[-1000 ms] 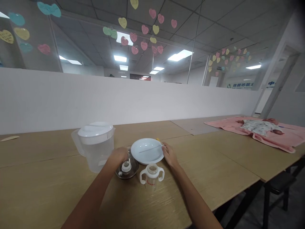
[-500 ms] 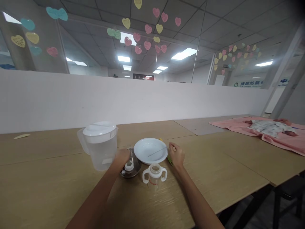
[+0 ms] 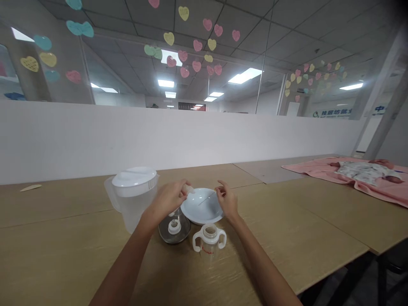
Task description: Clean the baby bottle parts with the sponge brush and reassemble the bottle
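Note:
My left hand (image 3: 174,195) pinches a small pale translucent bottle part (image 3: 189,189), possibly a nipple, at the left rim of a white bowl (image 3: 204,219). From the closed fingertips of my right hand (image 3: 228,199) a thin rod (image 3: 207,198) slants down into the bowl. Below my left hand sits a metal tray (image 3: 174,240) with a white bottle ring (image 3: 174,226) on it; my hand hides part of the tray. A clear baby bottle (image 3: 208,243) with two white handles stands uncapped in front of the bowl.
A lidded white pitcher (image 3: 132,197) stands left of the tray, partly behind my left arm. On the right, a pink towel (image 3: 306,168) bears a doll in patterned clothes (image 3: 357,171). A flat pale piece (image 3: 31,187) lies far left, and a low white wall (image 3: 191,136) backs the table.
My left hand has risen from the tray and moved right to the bowl, now with the small translucent part in its fingers. The right hand keeps the rod over the bowl, shifted slightly left.

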Demonstrator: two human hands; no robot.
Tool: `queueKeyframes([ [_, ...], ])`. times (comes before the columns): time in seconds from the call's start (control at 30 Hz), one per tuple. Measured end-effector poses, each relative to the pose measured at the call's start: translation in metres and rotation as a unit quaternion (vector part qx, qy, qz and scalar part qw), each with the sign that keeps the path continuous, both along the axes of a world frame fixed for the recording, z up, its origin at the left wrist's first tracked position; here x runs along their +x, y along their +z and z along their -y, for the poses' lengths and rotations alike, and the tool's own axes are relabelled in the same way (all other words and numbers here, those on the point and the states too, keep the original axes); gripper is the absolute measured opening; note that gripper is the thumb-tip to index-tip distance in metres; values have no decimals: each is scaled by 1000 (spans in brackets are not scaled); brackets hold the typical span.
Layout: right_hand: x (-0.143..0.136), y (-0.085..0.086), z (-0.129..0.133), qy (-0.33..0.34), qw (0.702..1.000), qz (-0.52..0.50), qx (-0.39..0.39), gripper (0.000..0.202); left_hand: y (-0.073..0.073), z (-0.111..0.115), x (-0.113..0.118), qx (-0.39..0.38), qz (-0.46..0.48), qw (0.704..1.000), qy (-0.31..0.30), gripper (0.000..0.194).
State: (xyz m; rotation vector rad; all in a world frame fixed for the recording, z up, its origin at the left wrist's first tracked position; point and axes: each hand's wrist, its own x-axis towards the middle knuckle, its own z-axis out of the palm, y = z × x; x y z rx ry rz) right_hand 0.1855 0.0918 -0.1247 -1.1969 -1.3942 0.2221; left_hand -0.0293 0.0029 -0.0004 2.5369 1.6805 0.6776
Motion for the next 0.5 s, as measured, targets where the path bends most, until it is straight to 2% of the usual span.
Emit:
queueKeyframes([
  [0.07,-18,4,-9,76,996,-30,-31,39,-9,-14,3,-12,65,997,-29,37],
  [0.13,-33,0,-17,170,979,-65,-92,36,-20,-26,7,1,95,995,-24,40],
  [0.2,-43,-7,-20,212,967,-71,-124,37,-29,-35,9,22,118,993,-15,50],
  [0.3,-40,-14,-18,198,969,-96,-114,47,-38,-42,11,22,182,983,-19,56],
  [0.4,-19,-10,-14,179,959,-210,-69,51,-45,-48,13,15,212,977,-20,36],
  [0.5,9,-2,-12,187,932,-311,-18,45,-52,-51,17,23,183,983,-10,18],
])
